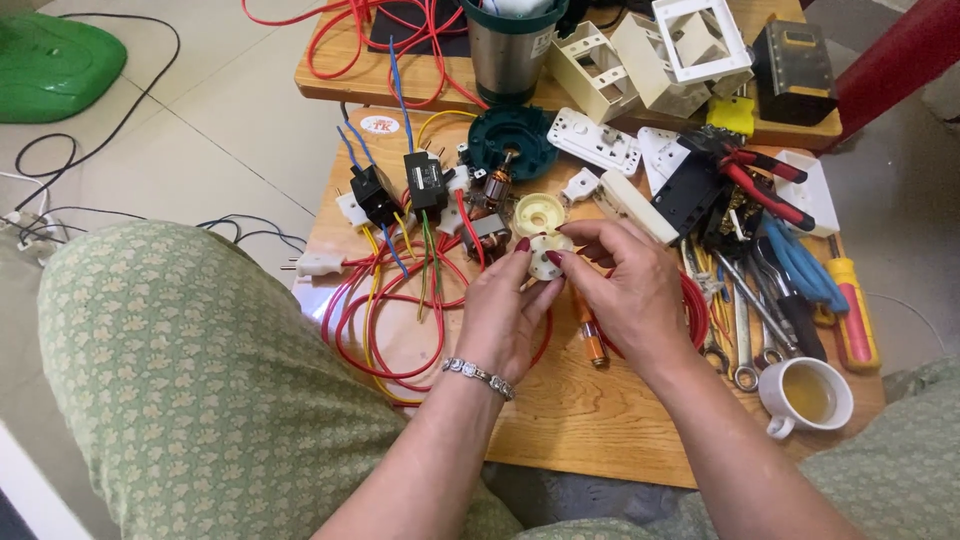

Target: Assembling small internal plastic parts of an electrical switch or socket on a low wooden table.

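Both hands, the left hand (508,312) and right hand (622,282), pinch a small round white part (547,254); next comes a careful turn, with its cream twin (539,213) at twelve o'clock.

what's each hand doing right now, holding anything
Left hand: closed on the small white round plastic part.
Right hand: fingertips pinch the same part from the other side.

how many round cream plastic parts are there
2. One small round cream plastic disc is pinched between the left hand and right hand; a second round cream plastic cap lies on the wooden table just above. Clutter may hide more.
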